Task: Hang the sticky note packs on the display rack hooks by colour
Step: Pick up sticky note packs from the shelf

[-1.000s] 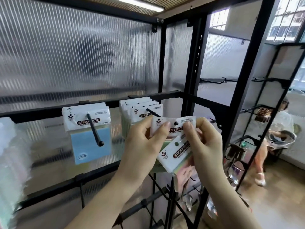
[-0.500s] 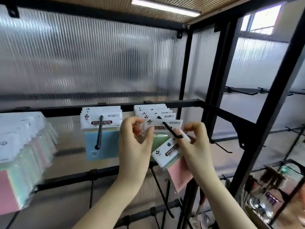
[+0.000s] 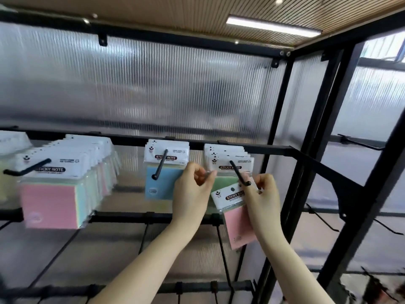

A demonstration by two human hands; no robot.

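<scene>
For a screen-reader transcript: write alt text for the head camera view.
Two bare hands work at a black hook on a display rack: the right hand holds a pink sticky note pack by its white header, the left hand pinches a green pack on it. Blue packs hang left.

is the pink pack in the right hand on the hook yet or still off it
Off. The pink pack hangs tilted in the right hand, its punched hole showing empty just left of the hook tip.

Both my forearms bare, no sleeves. Left hand (image 3: pixel 192 191) and right hand (image 3: pixel 264 198): no gloves, rings or watch visible.
</scene>
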